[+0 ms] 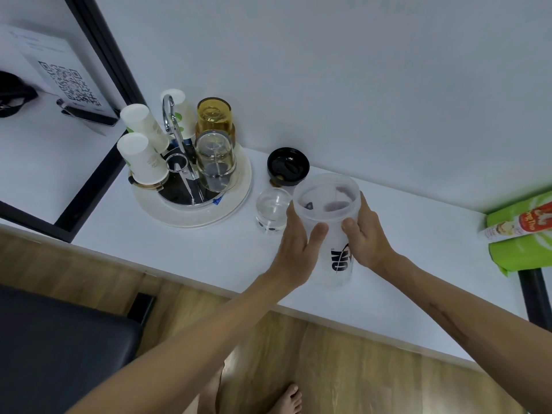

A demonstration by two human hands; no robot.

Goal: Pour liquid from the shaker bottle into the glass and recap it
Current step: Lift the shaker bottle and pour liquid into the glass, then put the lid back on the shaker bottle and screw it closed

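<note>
A frosted translucent shaker bottle (331, 222) with a black logo stands upright and uncapped on the white shelf. My left hand (298, 243) wraps its left side and my right hand (363, 234) wraps its right side. Just left of the bottle, behind my left hand, stands a small clear glass (270, 210); whether it holds liquid I cannot tell. The bottle's black cap (288, 166) lies upside down by the wall, behind the glass.
A round white tray (236, 201) at the left carries upturned paper cups (143, 158), an amber glass (214, 118), a clear glass (215, 159) and a metal stand. A green packet (519, 234) lies at the right. The shelf's front edge runs under my forearms; wooden floor below.
</note>
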